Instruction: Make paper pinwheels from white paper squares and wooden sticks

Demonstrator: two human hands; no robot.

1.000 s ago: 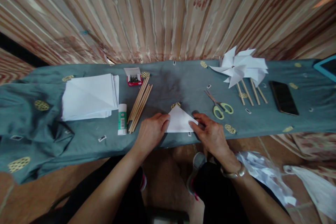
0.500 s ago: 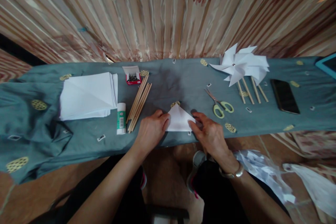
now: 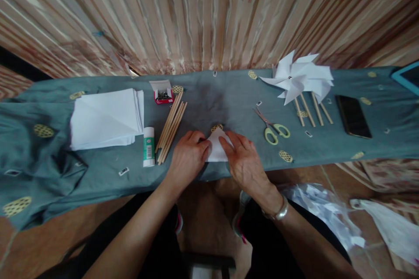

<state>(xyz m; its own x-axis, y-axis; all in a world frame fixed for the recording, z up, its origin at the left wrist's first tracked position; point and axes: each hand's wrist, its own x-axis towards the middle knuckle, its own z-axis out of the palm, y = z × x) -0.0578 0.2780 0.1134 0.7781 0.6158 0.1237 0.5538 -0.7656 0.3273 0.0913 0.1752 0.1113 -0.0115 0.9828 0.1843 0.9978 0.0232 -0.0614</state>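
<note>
A white sheet of paper [image 3: 216,148], folded into a triangle with its tip pointing away from me, lies at the near edge of the table. My left hand [image 3: 189,152] pinches its left corner between thumb and curled fingers. Over the right side lies my right hand [image 3: 246,161], its thumb and fingers closed on the paper and hiding that corner. Left of my left hand are several wooden sticks [image 3: 172,126] and an upright-looking glue stick [image 3: 149,147] with a green label. Scissors [image 3: 273,130] with light green handles rest to the right of my right hand.
A stack of white paper [image 3: 103,117] lies at the left. Behind the sticks stands an open red box [image 3: 163,95] of small metal pins. Paper pinwheels [image 3: 299,78] on sticks and a black phone [image 3: 353,115] lie at the right. Below, a plastic bag [image 3: 324,209] holds paper scraps.
My right hand has moved left from the paper's right corner and now covers its right side. The left hand stays at the left corner. The whole view has shifted slightly.
</note>
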